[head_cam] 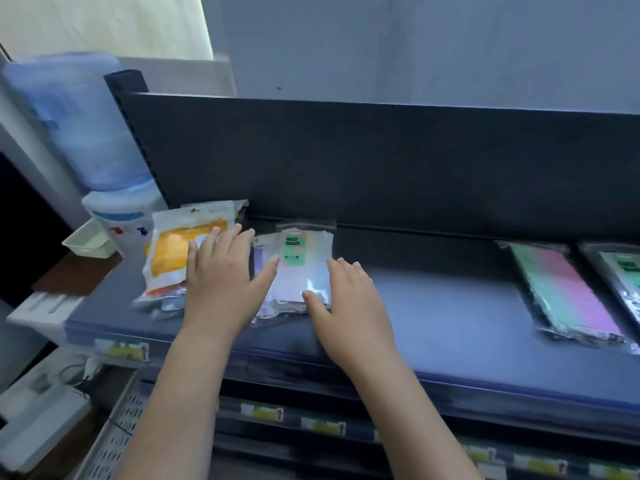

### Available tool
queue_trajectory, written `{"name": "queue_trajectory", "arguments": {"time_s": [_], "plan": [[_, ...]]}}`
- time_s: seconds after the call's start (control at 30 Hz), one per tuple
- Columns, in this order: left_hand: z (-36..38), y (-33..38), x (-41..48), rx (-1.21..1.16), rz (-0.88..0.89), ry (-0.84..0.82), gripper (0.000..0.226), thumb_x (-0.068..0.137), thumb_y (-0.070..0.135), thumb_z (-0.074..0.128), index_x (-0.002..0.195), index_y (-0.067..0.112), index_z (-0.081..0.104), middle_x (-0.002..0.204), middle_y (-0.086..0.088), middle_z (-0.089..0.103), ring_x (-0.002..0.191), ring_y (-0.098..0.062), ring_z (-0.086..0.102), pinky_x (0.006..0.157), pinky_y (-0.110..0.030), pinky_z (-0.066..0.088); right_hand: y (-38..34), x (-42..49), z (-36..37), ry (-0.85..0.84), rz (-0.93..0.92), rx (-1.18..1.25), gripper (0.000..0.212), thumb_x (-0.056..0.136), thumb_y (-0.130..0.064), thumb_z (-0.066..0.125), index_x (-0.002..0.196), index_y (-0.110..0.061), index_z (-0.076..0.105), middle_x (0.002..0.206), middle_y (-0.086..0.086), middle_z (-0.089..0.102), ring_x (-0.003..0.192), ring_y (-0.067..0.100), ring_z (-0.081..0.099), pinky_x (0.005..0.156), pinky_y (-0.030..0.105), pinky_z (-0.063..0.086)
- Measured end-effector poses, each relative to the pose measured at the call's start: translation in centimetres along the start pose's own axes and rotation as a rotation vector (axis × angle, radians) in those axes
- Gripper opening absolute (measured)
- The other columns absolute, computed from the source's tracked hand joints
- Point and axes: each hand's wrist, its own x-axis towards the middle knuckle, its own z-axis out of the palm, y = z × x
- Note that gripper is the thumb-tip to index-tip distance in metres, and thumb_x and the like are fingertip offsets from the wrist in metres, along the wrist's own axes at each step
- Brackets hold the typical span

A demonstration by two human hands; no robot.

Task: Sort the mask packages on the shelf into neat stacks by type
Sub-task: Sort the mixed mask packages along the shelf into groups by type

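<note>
On the dark shelf [433, 306] lies a small stack of clear face mask packages with a green label [301, 265]. My left hand [221, 275] lies flat with straight fingers, over the stack's left edge and the right side of an orange and white mask package [173, 258]. Flat against the stack's right side is my right hand [343, 299], thumb on its front corner. At the far right lie a green and pink mask package [561, 292] and, cut off by the frame edge, a package with a green label [623, 275].
A dark back panel [381, 161] rises behind the shelf. To the left stand a water dispenser with a blue bottle [86, 133] and a white tray [86, 242]. Lower shelves with price tags [322, 427] run below. A perforated metal basket [117, 438] sits lower left.
</note>
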Motion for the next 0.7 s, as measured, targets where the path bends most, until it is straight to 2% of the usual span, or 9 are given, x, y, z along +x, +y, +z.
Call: {"name": "queue_trajectory", "arguments": {"time_s": [0.13,0.23,0.3,0.4,0.43,0.5,0.6,0.67,0.7], "plan": [[-0.4,-3.6,1.0,-0.023,-0.005,0.024,0.067,0.091,0.057,0.05,0.143,0.017,0.06,0.157,-0.005,0.052,0.152,-0.034,0.036,0.127,-0.06,0.018,-2.7,1.1,2.7,-0.031,0.057,-0.083,0.072,0.099,-0.057,0.05,0.157,-0.02,0.031,0.165,-0.001,0.033,0.157,0.032,0.016,0.126,0.046,0.024],[-0.6,-5.9,1.9,-0.012,-0.028,-0.004,0.071,0.084,0.058,0.057,0.143,0.018,0.059,0.158,-0.004,0.05,0.148,-0.036,0.037,0.124,-0.06,0.024,-3.5,1.9,4.7,-0.04,0.152,-0.165,0.077,0.093,-0.064,0.049,0.153,-0.017,0.034,0.162,0.005,0.036,0.151,0.037,0.025,0.122,0.051,0.028],[-0.6,-7.1,2.8,0.032,-0.064,-0.077,0.077,0.085,0.063,0.059,0.15,0.022,0.05,0.163,-0.001,0.042,0.15,-0.036,0.03,0.124,-0.058,0.023,-4.0,2.3,5.6,-0.032,0.192,-0.179,0.082,0.092,-0.067,0.048,0.154,-0.015,0.034,0.162,0.006,0.036,0.149,0.036,0.028,0.12,0.052,0.03],[0.0,-7.8,3.7,0.046,-0.161,-0.235,0.091,0.088,0.069,0.06,0.162,0.028,0.027,0.173,-0.002,0.02,0.158,-0.04,0.012,0.128,-0.055,0.013,-4.5,2.5,6.2,0.017,0.216,-0.168,0.088,0.09,-0.066,0.053,0.157,-0.013,0.03,0.163,0.006,0.036,0.15,0.032,0.03,0.12,0.051,0.03],[0.2,-7.9,3.8,0.058,-0.174,-0.265,0.092,0.088,0.068,0.061,0.162,0.027,0.026,0.174,-0.003,0.018,0.158,-0.041,0.012,0.128,-0.055,0.014,-4.6,2.4,6.2,0.03,0.22,-0.152,0.09,0.09,-0.065,0.056,0.158,-0.012,0.029,0.161,0.005,0.037,0.149,0.031,0.032,0.12,0.049,0.031],[0.9,-8.2,3.7,0.086,-0.162,-0.249,0.082,0.088,0.057,0.065,0.156,0.022,0.037,0.169,-0.008,0.03,0.152,-0.044,0.023,0.124,-0.056,0.023,-4.9,2.4,6.0,0.037,0.235,-0.098,0.092,0.091,-0.061,0.062,0.16,-0.012,0.027,0.16,0.004,0.038,0.145,0.029,0.037,0.119,0.045,0.034],[1.7,-8.6,3.9,0.058,-0.115,-0.092,0.06,0.078,0.035,0.077,0.13,0.01,0.061,0.134,-0.015,0.064,0.121,-0.047,0.051,0.102,-0.053,0.043,-5.0,2.4,6.1,0.07,0.266,-0.031,0.09,0.087,-0.057,0.069,0.157,-0.015,0.032,0.154,0.001,0.044,0.138,0.027,0.045,0.112,0.04,0.041],[1.9,-8.3,3.9,0.012,-0.114,-0.024,0.052,0.075,0.028,0.08,0.119,0.006,0.065,0.118,-0.017,0.069,0.107,-0.047,0.056,0.091,-0.051,0.046,-4.9,2.4,6.2,0.097,0.289,0.008,0.078,0.084,-0.054,0.072,0.147,-0.019,0.043,0.143,-0.002,0.051,0.128,0.026,0.052,0.1,0.038,0.048],[1.8,-8.0,3.8,-0.013,-0.117,0.004,0.05,0.075,0.027,0.08,0.118,0.005,0.066,0.115,-0.017,0.069,0.105,-0.047,0.057,0.088,-0.05,0.047,-4.8,2.4,6.3,0.116,0.296,0.026,0.066,0.082,-0.051,0.074,0.135,-0.022,0.048,0.134,-0.004,0.054,0.12,0.025,0.055,0.09,0.037,0.049]]}}
